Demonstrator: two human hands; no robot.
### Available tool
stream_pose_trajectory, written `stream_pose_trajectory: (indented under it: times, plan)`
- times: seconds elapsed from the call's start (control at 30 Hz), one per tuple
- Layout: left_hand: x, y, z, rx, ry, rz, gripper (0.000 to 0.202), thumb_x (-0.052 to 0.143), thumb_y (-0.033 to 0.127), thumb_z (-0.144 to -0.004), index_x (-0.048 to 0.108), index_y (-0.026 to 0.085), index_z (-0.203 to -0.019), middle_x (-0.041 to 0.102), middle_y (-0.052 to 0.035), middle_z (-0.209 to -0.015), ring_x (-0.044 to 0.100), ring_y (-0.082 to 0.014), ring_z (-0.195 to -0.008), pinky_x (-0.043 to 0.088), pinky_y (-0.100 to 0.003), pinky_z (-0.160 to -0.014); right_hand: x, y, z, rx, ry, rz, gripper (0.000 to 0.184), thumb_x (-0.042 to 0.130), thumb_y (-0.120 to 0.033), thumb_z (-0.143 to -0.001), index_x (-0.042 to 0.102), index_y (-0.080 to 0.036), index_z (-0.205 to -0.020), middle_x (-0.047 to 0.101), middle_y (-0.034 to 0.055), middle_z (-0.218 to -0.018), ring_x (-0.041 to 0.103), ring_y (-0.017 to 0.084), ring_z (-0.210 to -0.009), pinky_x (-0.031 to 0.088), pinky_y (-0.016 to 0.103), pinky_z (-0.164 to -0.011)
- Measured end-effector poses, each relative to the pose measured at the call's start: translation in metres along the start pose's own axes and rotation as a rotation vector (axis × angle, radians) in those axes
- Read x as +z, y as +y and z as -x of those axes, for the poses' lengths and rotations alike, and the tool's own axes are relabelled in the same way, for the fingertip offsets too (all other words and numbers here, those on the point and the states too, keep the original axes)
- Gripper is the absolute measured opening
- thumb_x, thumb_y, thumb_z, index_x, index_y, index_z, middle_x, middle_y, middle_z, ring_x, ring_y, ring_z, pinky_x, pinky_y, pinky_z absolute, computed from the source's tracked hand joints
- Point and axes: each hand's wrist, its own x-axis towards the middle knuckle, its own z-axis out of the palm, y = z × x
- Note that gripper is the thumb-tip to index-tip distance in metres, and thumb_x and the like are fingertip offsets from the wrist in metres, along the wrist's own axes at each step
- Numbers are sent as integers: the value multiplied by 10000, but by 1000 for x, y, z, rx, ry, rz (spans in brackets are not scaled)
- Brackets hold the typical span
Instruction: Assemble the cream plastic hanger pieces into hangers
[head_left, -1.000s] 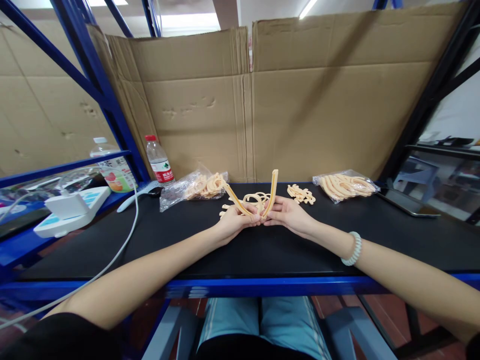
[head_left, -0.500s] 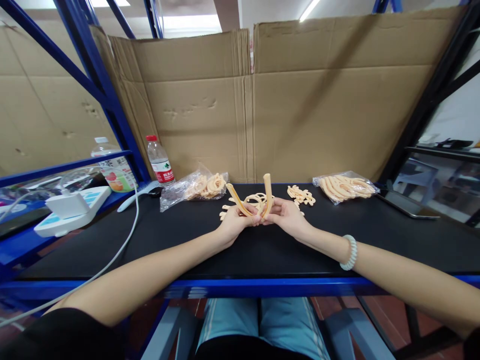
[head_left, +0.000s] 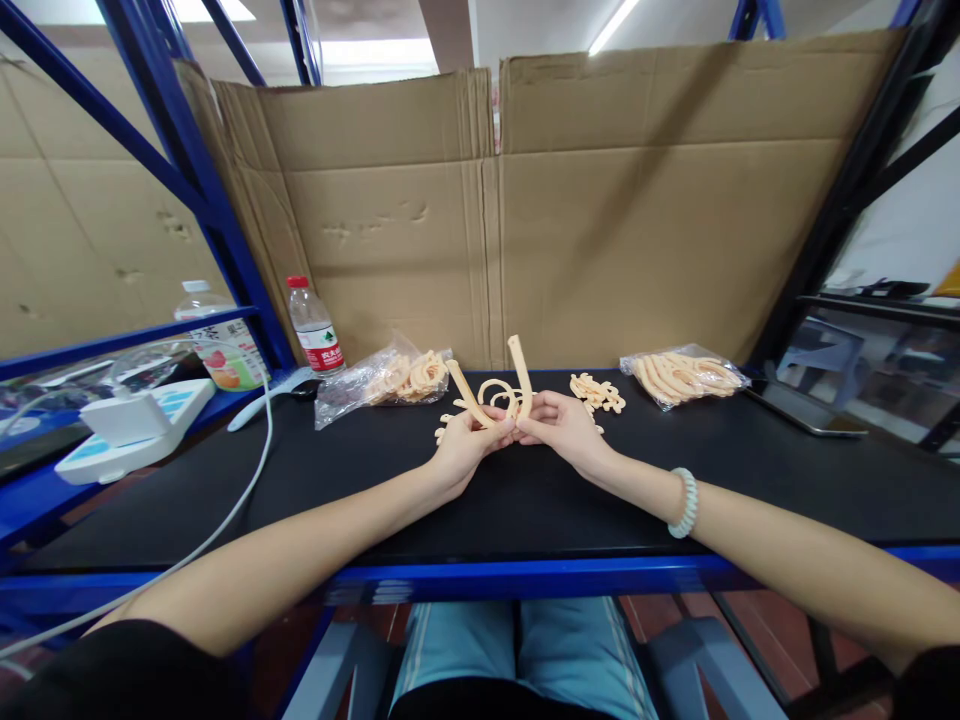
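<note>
Above the black tabletop, my left hand pinches a grooved, curved beige strip that leans up to the left. My right hand grips a second curved beige strip, which rises nearly upright. Their lower ends meet between my fingertips; whether they are joined there is hidden. Just behind the hands lie beige rings and small beige pieces, partly covered by my fingers. A pile of small knobby beige pieces sits beyond my right hand.
Clear bags of beige parts lie at the back left and back right. A red-capped bottle stands by the cardboard wall. A power strip with a white cable is at left, a dark flat device at right.
The right strip has tipped slightly left, and its lower end sits closer against the left strip's end. Both hands keep their grip. The whole view has shifted a little.
</note>
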Motion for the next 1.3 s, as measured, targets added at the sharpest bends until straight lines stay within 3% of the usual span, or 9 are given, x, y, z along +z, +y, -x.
stream_pose_trajectory:
  times: [0.13,0.3,0.5,0.7,0.9,1.0,1.1,1.2,1.3]
  plan:
    - [-3,5,-2,5,30,-18,337,825,262,-592,600,113,-794,629,7,-647,576,-69,-592,485,-214,-642,-14,-9,-2,74,-17,-64,330,810,-316,-582,610,-159,-793,637,2,-752,623,103,-630,548,226,-572]
    - [-14,17,-9,29,186,19,366,820,230,-585,546,138,-809,604,23,-600,599,-89,-552,489,-220,-600,-46,-20,-14,109,-110,-55,327,824,-293,-561,602,-157,-760,626,-6,-654,618,121,-607,538,271,-598]
    - [-30,29,-16,8,439,-116,349,777,212,-596,508,153,-811,566,43,-560,526,-63,-456,395,-182,-479,-74,-27,-25,14,-207,392,310,804,-361,-560,614,-151,-687,610,-7,-620,573,117,-578,481,265,-569]
    - [-41,24,-20,212,519,-372,342,760,240,-544,509,163,-764,562,39,-549,513,-97,-478,347,-207,-490,-80,-29,-25,-160,-418,912,229,728,-370,-644,637,-162,-676,645,8,-689,588,153,-698,429,262,-634]
    - [-48,12,-23,225,433,-616,228,721,218,-549,577,179,-721,588,19,-616,525,-127,-568,358,-228,-561,-80,-28,-25,-236,-465,1036,175,686,-339,-706,634,-172,-693,656,20,-750,584,174,-771,408,281,-701]
    - [-48,12,-22,211,378,-891,145,680,206,-603,594,204,-720,620,1,-690,551,-171,-678,375,-263,-638,-80,-26,-26,-261,-454,1069,166,692,-325,-709,631,-176,-671,648,21,-732,569,177,-768,399,288,-710]
    - [-41,16,-16,313,305,-1241,115,634,273,-706,603,221,-804,647,-28,-843,547,-238,-896,375,-347,-804,-80,-23,-27,-310,-459,1098,189,695,-338,-718,630,-170,-660,630,34,-740,555,184,-772,399,301,-724]
    - [-30,17,-7,397,147,-1418,251,546,414,-812,594,209,-950,633,-77,-1008,515,-274,-1028,336,-422,-926,-80,-20,-26,-349,-473,1128,193,705,-339,-716,638,-164,-669,605,50,-792,548,191,-796,408,318,-756]
    - [-22,14,2,373,-57,-1432,421,478,508,-846,559,198,-1119,583,-123,-1191,484,-302,-1145,286,-459,-1009,-79,-17,-25,-355,-491,1145,165,714,-312,-707,648,-162,-684,577,65,-874,544,202,-850,416,333,-792]
